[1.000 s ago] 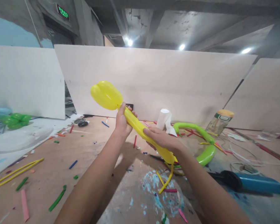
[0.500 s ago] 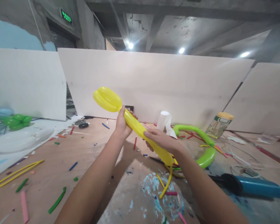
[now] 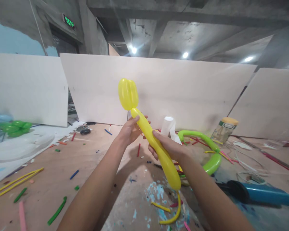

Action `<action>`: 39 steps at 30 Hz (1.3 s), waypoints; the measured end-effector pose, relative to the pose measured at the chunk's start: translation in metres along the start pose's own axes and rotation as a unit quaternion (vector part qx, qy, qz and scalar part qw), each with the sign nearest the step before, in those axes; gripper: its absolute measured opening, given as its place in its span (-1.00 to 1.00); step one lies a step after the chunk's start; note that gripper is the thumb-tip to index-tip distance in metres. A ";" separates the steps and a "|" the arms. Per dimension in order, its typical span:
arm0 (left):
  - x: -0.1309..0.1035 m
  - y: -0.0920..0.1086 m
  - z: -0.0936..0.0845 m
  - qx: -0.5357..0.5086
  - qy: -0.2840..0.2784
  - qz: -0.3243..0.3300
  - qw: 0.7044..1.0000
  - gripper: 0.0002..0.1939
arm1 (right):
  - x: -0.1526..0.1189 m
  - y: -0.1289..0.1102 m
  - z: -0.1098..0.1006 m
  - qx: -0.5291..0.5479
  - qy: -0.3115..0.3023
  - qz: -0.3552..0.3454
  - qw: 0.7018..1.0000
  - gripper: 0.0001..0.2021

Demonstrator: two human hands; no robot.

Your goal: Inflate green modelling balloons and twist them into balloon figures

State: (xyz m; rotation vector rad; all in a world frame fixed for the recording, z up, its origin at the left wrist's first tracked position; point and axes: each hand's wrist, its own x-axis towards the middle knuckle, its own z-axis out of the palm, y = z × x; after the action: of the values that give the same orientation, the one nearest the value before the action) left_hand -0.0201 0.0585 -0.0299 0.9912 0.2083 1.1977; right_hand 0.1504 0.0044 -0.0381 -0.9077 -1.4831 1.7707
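A long yellow balloon (image 3: 168, 166) slants across the middle of the head view, held above the table. Its far end is twisted into a rounded loop of paired lobes, and a thin uninflated tail hangs from the near end. My left hand (image 3: 130, 130) grips the balloon just below the twist, thumb on top and fingers behind. Around the middle of the long section, my right hand (image 3: 166, 144) is closed, and the balloon narrows there. Beyond the right hand stands a white paper roll (image 3: 168, 125) with a loose sheet hanging off it.
A bent green balloon (image 3: 212, 163) lies on the right, near a blue hand pump (image 3: 267, 193) and a yellow-lidded bottle (image 3: 225, 130). Balloon scraps litter the paint-stained table (image 3: 91, 179). White boards (image 3: 159, 86) stand behind. At left are a green balloon cluster (image 3: 16, 128) and white balloons (image 3: 21, 147).
The balloon has swung more upright: its looped end moved right and up, its tail end lower. My left hand has slid slightly away from the twist. Both hands still hold the balloon.
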 end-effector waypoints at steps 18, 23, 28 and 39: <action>-0.006 -0.002 -0.003 -0.023 -0.069 -0.057 0.996 -0.65 | 0.011 0.004 0.014 0.281 -0.129 0.013 0.951 -0.63; -0.004 -0.003 -0.008 -0.003 -0.085 -0.046 0.995 -0.70 | 0.013 0.008 0.007 0.262 -0.154 0.037 0.952 -0.72; -0.006 0.000 -0.009 -0.010 -0.092 -0.043 0.995 -0.68 | 0.012 0.007 0.004 0.251 -0.154 0.022 0.955 -0.61; -0.006 0.008 0.006 0.141 -0.021 0.031 0.989 -0.72 | 0.006 0.001 0.013 -0.061 0.079 -0.027 0.995 -0.85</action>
State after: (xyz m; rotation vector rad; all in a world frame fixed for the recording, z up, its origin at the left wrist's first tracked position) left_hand -0.0243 0.0507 -0.0230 1.2759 0.3207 1.2236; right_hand 0.1368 0.0023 -0.0377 -1.0330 -1.5106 1.5466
